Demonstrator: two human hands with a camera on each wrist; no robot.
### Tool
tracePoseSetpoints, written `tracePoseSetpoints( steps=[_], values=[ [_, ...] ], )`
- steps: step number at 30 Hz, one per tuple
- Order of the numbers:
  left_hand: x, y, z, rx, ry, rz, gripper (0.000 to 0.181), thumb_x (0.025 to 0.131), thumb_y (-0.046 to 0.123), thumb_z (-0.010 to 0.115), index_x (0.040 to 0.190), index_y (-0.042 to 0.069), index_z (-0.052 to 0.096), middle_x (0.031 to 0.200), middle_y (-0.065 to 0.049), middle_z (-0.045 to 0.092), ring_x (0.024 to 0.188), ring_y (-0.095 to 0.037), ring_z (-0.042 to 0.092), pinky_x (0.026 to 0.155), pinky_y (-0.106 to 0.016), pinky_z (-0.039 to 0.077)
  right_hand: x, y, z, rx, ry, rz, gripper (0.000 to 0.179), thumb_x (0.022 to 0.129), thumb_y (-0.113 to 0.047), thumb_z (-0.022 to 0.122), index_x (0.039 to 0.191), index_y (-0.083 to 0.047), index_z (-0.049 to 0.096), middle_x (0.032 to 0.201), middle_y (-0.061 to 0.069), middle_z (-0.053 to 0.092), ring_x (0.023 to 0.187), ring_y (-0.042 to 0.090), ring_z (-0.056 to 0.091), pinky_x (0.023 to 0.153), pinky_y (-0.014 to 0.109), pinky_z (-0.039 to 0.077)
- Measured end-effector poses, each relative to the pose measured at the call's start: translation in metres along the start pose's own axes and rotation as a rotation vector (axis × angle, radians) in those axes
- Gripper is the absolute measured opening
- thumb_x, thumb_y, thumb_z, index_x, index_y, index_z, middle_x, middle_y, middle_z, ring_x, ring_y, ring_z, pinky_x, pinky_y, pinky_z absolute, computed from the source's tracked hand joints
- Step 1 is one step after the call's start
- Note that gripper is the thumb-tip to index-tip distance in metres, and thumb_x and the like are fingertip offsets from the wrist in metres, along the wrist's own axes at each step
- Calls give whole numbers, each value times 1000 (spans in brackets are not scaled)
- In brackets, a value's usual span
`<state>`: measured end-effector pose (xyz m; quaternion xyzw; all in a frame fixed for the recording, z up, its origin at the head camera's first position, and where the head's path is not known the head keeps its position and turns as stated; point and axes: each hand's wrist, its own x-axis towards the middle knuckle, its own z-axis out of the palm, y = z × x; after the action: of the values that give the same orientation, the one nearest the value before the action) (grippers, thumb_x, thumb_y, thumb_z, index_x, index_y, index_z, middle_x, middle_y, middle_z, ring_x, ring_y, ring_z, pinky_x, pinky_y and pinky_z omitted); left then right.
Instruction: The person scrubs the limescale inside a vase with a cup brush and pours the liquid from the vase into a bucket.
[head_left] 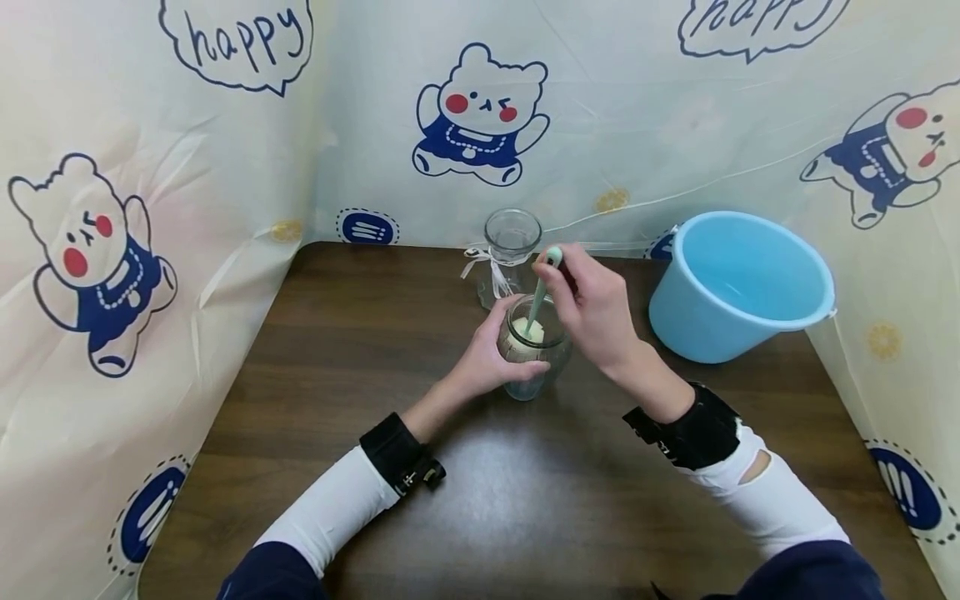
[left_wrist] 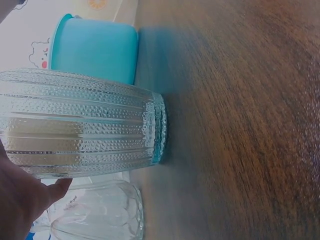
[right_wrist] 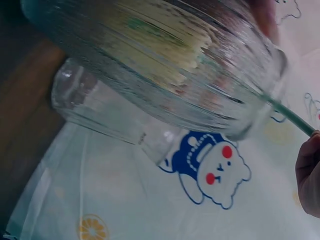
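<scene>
My left hand grips a ribbed clear glass jar round its upper part, near the middle of the table. Inside it sits the pale head of a sponge brush, also visible through the beaded wall of the jar in the left wrist view. Its slim green handle leans up out of the mouth. My right hand pinches the top of that handle. In the right wrist view the handle passes from the jar's rim to the fingers of my right hand.
Just behind stands a second glass jar with a white ribbon bow at its neck. A light blue bucket stands at the back right of the brown wooden table. Bear-print sheeting encloses the back and sides.
</scene>
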<state>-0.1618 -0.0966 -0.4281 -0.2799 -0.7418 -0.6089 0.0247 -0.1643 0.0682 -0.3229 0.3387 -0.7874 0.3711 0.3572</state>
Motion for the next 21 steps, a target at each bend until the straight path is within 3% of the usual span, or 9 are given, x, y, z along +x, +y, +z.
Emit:
tracePoseSetpoints(
  steps=[1, 9, 16, 21],
  values=[
    [-1, 5, -1, -3, -4, -5, 87, 66, 8, 84, 140, 0, 38, 131, -19, 54, 113, -27, 53, 97, -46, 47, -1, 1, 1, -3, -7, 0, 9, 91, -4, 64, 96, 4, 62, 76, 10, 57, 61, 11, 47, 53, 27, 44],
    [1, 5, -1, 3, 10, 21, 87, 64, 7, 84, 138, -3, 40, 132, -20, 54, 115, -24, 52, 101, -45, 44, 13, -1, -11, -55, 42, 2, 9, 91, -5, 63, 95, 3, 62, 77, 11, 57, 60, 12, 45, 53, 28, 40],
    [1, 4, 0, 1, -6, 13, 87, 65, 8, 84, 138, -3, 39, 131, -25, 54, 116, -30, 52, 100, -48, 43, -1, 5, -9, -93, -5, 27, 10, 92, -5, 62, 96, 4, 61, 76, 11, 57, 60, 12, 46, 53, 29, 44],
    [1, 4, 0, -6, -4, 18, 86, 65, 7, 84, 139, -2, 39, 130, -24, 54, 115, -28, 52, 100, -48, 44, 5, 3, -14, -135, 5, 1, 12, 93, -8, 62, 94, 4, 61, 75, 12, 57, 61, 15, 48, 53, 32, 44]
  ],
)
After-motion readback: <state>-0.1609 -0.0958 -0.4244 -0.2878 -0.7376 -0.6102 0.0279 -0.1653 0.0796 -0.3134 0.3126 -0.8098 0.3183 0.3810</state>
